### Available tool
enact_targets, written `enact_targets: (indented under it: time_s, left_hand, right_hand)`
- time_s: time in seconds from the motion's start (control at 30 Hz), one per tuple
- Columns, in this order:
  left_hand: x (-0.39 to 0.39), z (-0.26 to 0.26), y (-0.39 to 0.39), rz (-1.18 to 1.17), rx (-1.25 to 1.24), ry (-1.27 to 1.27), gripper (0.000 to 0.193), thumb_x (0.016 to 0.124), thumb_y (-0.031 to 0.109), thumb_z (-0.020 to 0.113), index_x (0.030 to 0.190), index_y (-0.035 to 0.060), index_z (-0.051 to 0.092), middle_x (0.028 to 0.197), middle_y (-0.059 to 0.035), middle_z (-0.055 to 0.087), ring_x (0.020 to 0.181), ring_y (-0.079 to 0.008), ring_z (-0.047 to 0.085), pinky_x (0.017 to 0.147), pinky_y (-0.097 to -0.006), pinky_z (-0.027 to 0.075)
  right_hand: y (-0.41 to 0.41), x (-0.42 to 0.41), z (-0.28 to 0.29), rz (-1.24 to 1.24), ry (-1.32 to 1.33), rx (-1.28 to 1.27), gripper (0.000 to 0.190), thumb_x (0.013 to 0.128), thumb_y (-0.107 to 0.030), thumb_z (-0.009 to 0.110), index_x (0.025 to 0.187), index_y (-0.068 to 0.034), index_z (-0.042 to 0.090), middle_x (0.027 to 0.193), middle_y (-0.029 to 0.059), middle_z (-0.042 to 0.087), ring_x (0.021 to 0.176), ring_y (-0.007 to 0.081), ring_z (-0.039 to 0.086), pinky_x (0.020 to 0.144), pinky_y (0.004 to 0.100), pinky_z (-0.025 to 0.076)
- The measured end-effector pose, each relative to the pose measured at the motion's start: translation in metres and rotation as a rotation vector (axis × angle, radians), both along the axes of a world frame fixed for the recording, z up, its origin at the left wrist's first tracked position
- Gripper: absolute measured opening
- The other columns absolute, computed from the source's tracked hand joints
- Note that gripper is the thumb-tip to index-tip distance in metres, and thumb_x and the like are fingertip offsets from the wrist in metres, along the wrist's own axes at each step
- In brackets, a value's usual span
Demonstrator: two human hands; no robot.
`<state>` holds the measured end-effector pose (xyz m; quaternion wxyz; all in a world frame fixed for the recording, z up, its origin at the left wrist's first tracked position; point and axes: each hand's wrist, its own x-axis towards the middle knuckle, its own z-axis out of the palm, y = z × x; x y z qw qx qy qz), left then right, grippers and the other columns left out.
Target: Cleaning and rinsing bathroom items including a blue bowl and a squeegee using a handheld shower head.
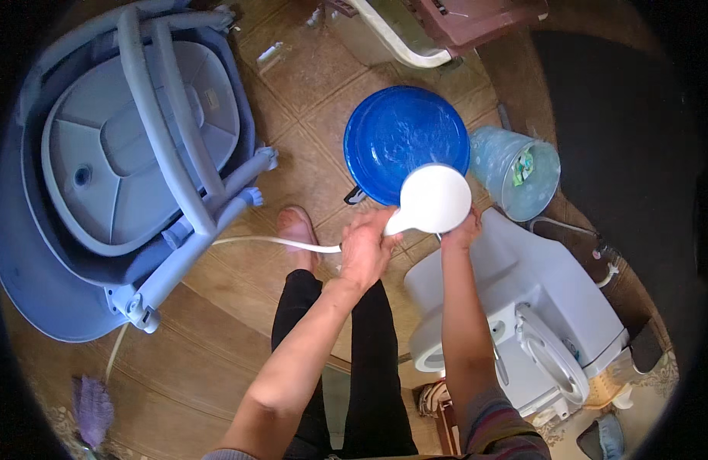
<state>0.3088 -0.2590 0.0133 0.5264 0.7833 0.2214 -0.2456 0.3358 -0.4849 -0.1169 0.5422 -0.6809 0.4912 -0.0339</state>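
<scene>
My left hand (365,247) grips the handle of a white shower head (437,198), whose smooth round back faces me. A white hose (273,240) runs left from that hand. Beyond the shower head, a round blue plastic basin (408,138) stands on the floor, with streaks of water across its inside. My right hand (464,230) is beside the shower head's right edge, its fingers mostly hidden behind it. Whether they hold anything cannot be seen.
At left a blue-grey baby bathtub (138,149) leans on edge with its tubular stand. A translucent waste bin (520,172) holds green wrappers. A white bathroom fixture (538,287) occupies the right side. Higher up is a maroon plastic container (474,23). Tiled floor (308,155) surrounds my pink-slippered foot (296,230).
</scene>
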Motion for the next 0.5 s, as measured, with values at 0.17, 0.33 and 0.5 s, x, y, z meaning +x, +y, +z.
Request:
enact_targets:
  time_s: [0.17, 0.33, 0.5]
  left_hand:
    - [0.004, 0.005, -0.010, -0.019, -0.181, -0.035, 0.038, 0.080, 0.012, 0.067, 0.117, 0.0134, 0.060, 0.108, -0.0084, 0.061, 0.105, -0.0311, 0.053, 0.091, -0.0432, 0.038]
    - [0.032, 0.000, -0.017, 0.099, -0.134, -0.142, 0.038, 0.075, 0.004, 0.069, 0.113, 0.0053, 0.060, 0.104, -0.0164, 0.062, 0.099, -0.0370, 0.056, 0.088, -0.0415, 0.044]
    - [0.049, -0.009, -0.009, 0.366, 0.079, -0.125, 0.039, 0.076, 0.004, 0.068, 0.113, 0.0064, 0.059, 0.101, -0.0170, 0.061, 0.098, -0.0374, 0.055, 0.085, -0.0445, 0.044]
  right_hand:
    - [0.056, 0.065, 0.050, 0.049, -0.215, 1.009, 0.050, 0.095, -0.040, 0.041, 0.126, -0.003, 0.053, 0.124, 0.0150, 0.058, 0.111, 0.0317, 0.058, 0.095, 0.0480, 0.047]
    - [0.058, 0.088, 0.051, 0.160, -0.282, 0.839, 0.051, 0.097, -0.038, 0.036, 0.136, -0.007, 0.044, 0.137, 0.0132, 0.048, 0.126, 0.0328, 0.045, 0.105, 0.0511, 0.036]
    - [0.047, 0.056, 0.057, 0.046, -0.068, 0.885, 0.046, 0.098, -0.035, 0.036, 0.134, -0.008, 0.045, 0.137, 0.0078, 0.048, 0.132, 0.0251, 0.038, 0.111, 0.0476, 0.027]
